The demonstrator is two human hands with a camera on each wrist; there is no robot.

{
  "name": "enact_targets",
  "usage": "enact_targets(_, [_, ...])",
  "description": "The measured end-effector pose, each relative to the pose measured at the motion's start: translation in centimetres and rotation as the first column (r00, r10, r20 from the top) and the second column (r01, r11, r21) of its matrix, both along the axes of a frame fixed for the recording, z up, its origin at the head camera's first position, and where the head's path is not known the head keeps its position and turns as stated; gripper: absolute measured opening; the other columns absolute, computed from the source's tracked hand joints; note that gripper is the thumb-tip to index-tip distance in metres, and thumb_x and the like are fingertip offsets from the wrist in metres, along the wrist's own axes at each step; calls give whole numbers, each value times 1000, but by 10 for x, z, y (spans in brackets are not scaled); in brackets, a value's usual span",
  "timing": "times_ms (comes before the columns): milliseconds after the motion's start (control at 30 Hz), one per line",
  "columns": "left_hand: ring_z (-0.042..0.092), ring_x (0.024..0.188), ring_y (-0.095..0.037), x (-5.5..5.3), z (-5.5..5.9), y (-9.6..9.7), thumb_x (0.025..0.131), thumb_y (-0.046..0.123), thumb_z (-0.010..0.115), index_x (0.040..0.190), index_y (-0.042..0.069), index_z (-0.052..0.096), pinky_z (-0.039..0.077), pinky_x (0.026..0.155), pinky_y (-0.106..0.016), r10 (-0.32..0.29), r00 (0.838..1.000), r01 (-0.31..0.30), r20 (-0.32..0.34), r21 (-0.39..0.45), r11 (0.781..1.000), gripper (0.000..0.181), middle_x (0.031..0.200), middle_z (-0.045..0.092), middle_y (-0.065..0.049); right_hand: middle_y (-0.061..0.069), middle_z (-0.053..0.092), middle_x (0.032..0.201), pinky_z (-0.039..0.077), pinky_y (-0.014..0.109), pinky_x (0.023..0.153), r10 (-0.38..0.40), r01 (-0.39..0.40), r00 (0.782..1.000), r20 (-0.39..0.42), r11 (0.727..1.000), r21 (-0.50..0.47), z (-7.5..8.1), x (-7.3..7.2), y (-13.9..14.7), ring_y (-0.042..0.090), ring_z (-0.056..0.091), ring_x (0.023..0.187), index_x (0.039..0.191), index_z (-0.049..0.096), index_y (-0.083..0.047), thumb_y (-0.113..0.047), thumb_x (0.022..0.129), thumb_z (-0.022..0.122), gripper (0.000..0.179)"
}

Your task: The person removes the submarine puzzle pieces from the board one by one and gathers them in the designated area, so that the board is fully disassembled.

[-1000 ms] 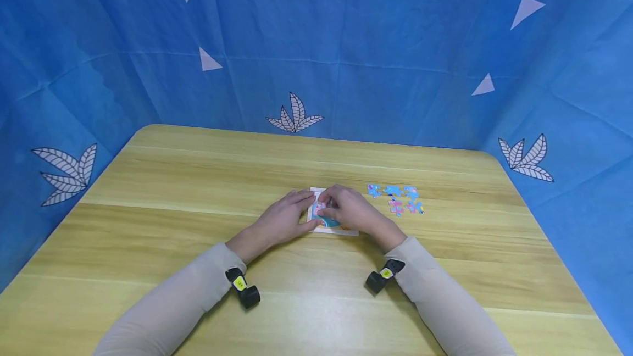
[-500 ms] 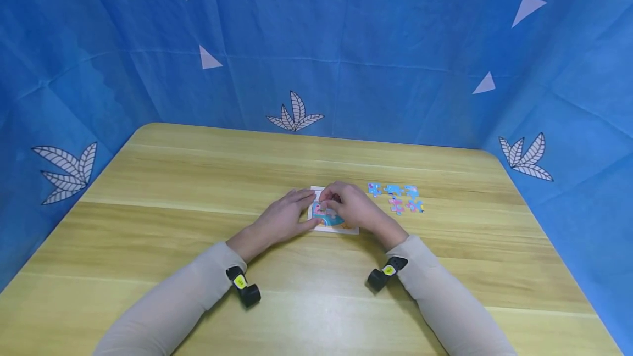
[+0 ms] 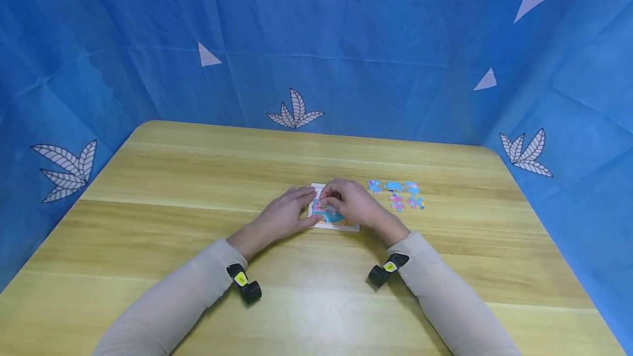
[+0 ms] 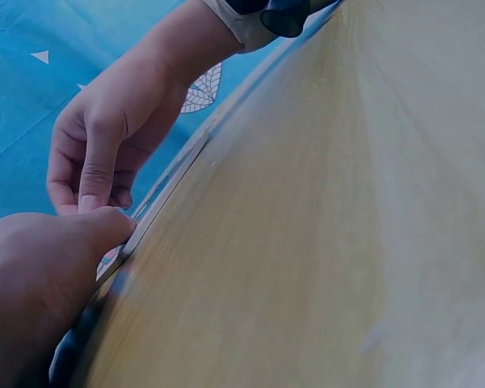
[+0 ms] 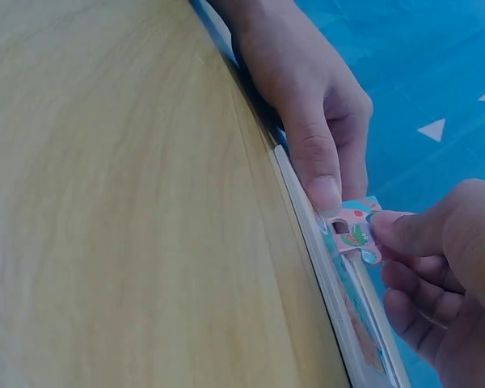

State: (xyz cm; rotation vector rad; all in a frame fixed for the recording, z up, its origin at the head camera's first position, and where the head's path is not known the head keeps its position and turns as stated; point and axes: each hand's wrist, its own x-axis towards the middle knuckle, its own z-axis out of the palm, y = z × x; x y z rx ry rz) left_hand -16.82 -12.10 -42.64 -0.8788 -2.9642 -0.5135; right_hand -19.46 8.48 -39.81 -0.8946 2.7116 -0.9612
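Observation:
A small jigsaw puzzle tray (image 3: 346, 228) with a white border lies near the middle of the table. My left hand (image 3: 281, 214) rests at its left side, fingers extended toward the far corner and thumb on the near edge. My right hand (image 3: 355, 201) is over the tray, with thumb and index finger pinching a pink and teal puzzle piece (image 5: 357, 233), which is tilted up in the right wrist view. The tray's lower part shows teal and orange picture. Much of its right and upper part is hidden under my right hand.
Several loose puzzle pieces (image 3: 394, 186) lie in two rough rows to the right of the tray, mostly blue, with a pink piece (image 3: 396, 202) in the nearer row. A blue curtain (image 3: 395, 59) hangs behind the wooden table (image 3: 207, 163).
My right hand has shifted slightly right and its fingers have turned a little over the tray. My left hand stays in place at the tray's edge. The head view has tilted slightly.

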Motion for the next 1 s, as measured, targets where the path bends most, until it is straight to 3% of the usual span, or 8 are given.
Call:
enact_targets(200, [42, 136, -30, -1, 0, 0, 93, 49, 62, 142, 3, 49, 31, 114, -43, 11, 1000, -11, 12, 6, 1000, 68, 148, 46, -10, -5, 65, 86, 48, 27, 65, 11, -11, 1000, -8, 1000, 9, 3, 0, 0, 9, 55, 71, 97, 68, -15, -15, 98, 61, 7])
enact_targets(467, [45, 133, -30, -1, -4, 0, 93, 49, 62, 140, 3, 52, 37, 111, -42, 1, 1000, 0, -4, 35, 999, 66, 146, 48, -10, 3, 67, 87, 47, 32, 54, -58, 60, 998, 36, 995, -79, 21, 4, 6, 16, 54, 61, 101, 69, -16, -19, 99, 59, 11])
enact_targets(633, [43, 135, -29, 0, -4, 0, 93, 50, 62, 142, 3, 50, 30, 114, -42, -5, 1000, 5, -2, 27, 1000, 69, 147, 47, -10, 0, 68, 88, 48, 31, 58, -70, 72, 997, 39, 996, -53, 21, 4, 10, 15, 56, 68, 100, 71, -16, -19, 99, 61, 10])
enact_targets(833, [41, 136, -29, 1, -6, -1, 94, 54, 59, 142, 3, 50, 31, 114, -41, 7, 1000, -7, 2, 12, 1000, 71, 149, 45, -10, -5, 68, 89, 51, 33, 65, -74, 77, 995, 62, 996, -50, 20, 3, 18, 21, 62, 77, 100, 72, -17, -20, 98, 61, 11])
enact_targets(1000, [37, 139, -28, 1, -5, -2, 95, 55, 55, 145, 5, 47, 28, 116, -41, 27, 999, -27, 25, -6, 1000, 72, 152, 40, -8, -5, 68, 91, 51, 34, 68, -83, 85, 996, 38, 995, -55, 18, 1, 30, 18, 62, 79, 99, 72, -17, -19, 98, 62, 11])
